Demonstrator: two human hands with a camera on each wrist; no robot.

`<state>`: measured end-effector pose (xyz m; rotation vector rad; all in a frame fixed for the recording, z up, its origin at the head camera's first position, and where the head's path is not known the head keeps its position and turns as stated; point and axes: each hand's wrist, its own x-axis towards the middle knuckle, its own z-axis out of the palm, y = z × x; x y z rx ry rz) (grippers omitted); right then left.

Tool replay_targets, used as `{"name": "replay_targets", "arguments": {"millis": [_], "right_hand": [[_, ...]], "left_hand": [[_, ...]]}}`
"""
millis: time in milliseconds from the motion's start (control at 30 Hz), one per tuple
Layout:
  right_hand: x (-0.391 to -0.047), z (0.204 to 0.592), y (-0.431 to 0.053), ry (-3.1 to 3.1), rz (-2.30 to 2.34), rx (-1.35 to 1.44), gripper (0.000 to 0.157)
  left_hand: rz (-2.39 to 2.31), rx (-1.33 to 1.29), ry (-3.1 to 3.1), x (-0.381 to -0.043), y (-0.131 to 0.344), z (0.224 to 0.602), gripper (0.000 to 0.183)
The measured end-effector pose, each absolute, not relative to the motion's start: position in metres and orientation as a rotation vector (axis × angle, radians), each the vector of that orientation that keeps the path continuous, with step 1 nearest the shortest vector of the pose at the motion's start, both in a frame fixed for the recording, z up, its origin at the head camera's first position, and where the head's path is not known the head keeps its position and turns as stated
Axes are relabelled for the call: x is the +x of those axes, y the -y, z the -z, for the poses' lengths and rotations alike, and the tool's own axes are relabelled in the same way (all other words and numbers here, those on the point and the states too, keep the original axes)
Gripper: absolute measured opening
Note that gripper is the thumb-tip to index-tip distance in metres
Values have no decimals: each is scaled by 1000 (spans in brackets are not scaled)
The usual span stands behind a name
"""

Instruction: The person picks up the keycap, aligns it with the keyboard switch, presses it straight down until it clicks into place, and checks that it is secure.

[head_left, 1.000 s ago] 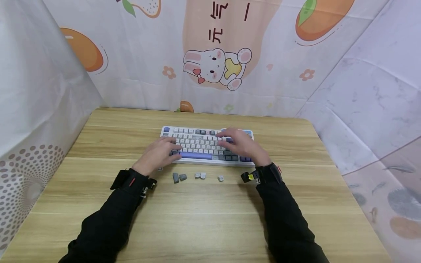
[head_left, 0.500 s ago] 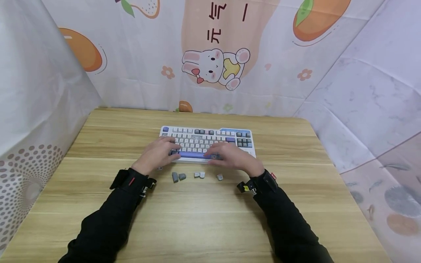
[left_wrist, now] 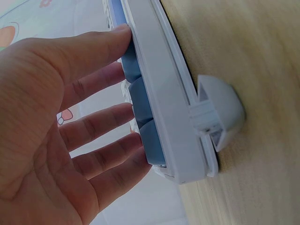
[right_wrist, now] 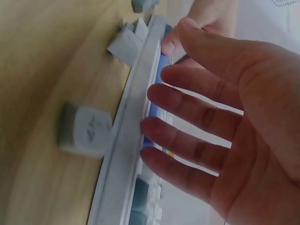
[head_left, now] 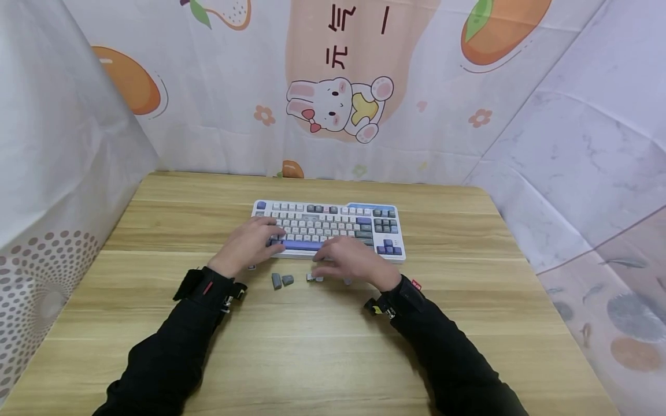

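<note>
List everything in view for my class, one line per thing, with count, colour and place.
Table: 1, wood-toned, beneath everything
Keyboard: 1, white, grey and purple, middle of table
Dark loose keycaps: 2, grey, before keyboard
Pale loose keycaps: 4, whitish, along keyboard's front
Printed cloth: count unclear, mostly white, behind and at sides
Left hand: 1, bare, at keyboard's left end
Right hand: 1, bare, at keyboard's front edge
Sleeves: 2, black, on arms
Wrist bands: 2, black, at wrists
</note>
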<state>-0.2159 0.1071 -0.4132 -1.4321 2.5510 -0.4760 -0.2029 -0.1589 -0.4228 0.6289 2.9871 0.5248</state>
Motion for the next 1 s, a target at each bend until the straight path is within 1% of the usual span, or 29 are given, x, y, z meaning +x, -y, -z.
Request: {"name": "replay_targets", "arguments": {"millis": [167, 267, 433, 700, 900, 1000], "right_hand": [[-208, 417, -99, -2612, 399, -1409, 33], [-205, 421, -94, -2631, 352, -1441, 32], [-202, 426, -90, -2679, 275, -1506, 29], [-200, 426, -89, -2693, 223, -1449, 24], [-200, 425, -88, -2673, 208, -1457, 14], [-199, 424, -88, -2654, 225, -1452, 13]], "left_hand": [[-528, 615, -2979, -203, 160, 425, 39], [-526, 615, -2975, -204, 160, 424, 40], [-521, 614, -2970, -204, 160, 424, 40], [-531, 617, -2977, -204, 159, 424, 41], [-542, 634, -2985, -204, 159, 424, 40], [-543, 641, -2988, -204, 159, 424, 39]]}}
